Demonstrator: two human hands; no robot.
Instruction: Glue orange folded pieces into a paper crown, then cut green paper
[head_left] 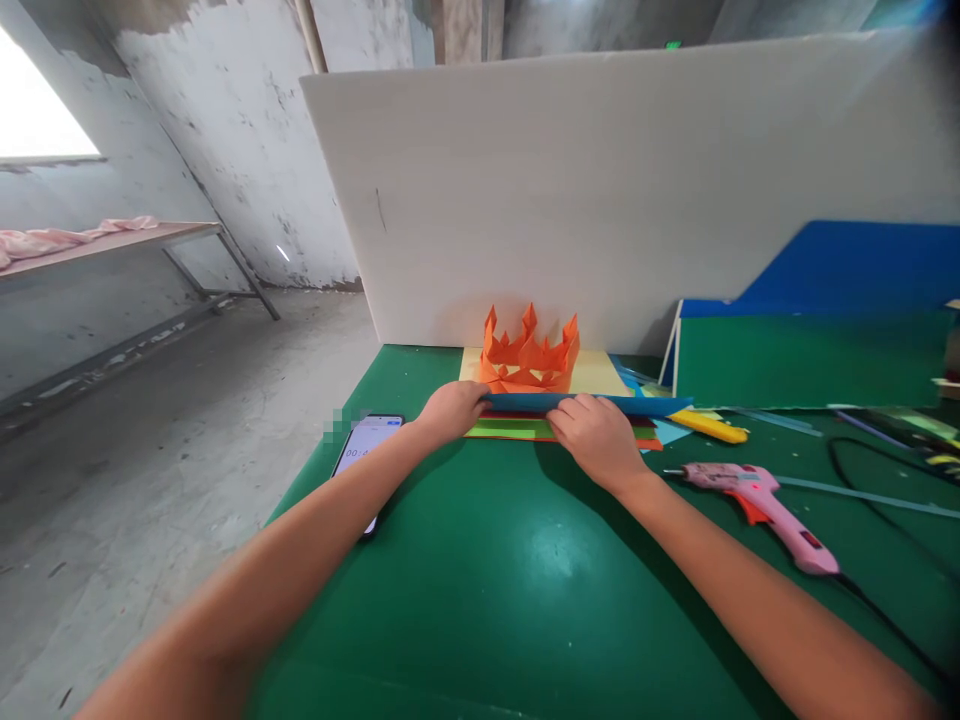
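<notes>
A strip of blue paper (517, 403) spans both of my hands at the far side of the table. My left hand (455, 408) is closed on its left end. Further right, my right hand (594, 436) grips the same strip with bent fingers, and the strip's right end sticks out past it. Under the blue paper lie sheets of green, red and orange paper (517, 430), partly covered by my hands. Just behind stands an orange folded-paper crown (529, 358) with pointed tips, on a pale yellow sheet (600, 372).
A pink glue gun (765, 500) with a black cord lies at right on the green table (480, 600). Near it are a yellow cutter (709, 427) and blue paper scraps. A phone (371, 450) lies by the left edge. A white board (562, 190) stands behind.
</notes>
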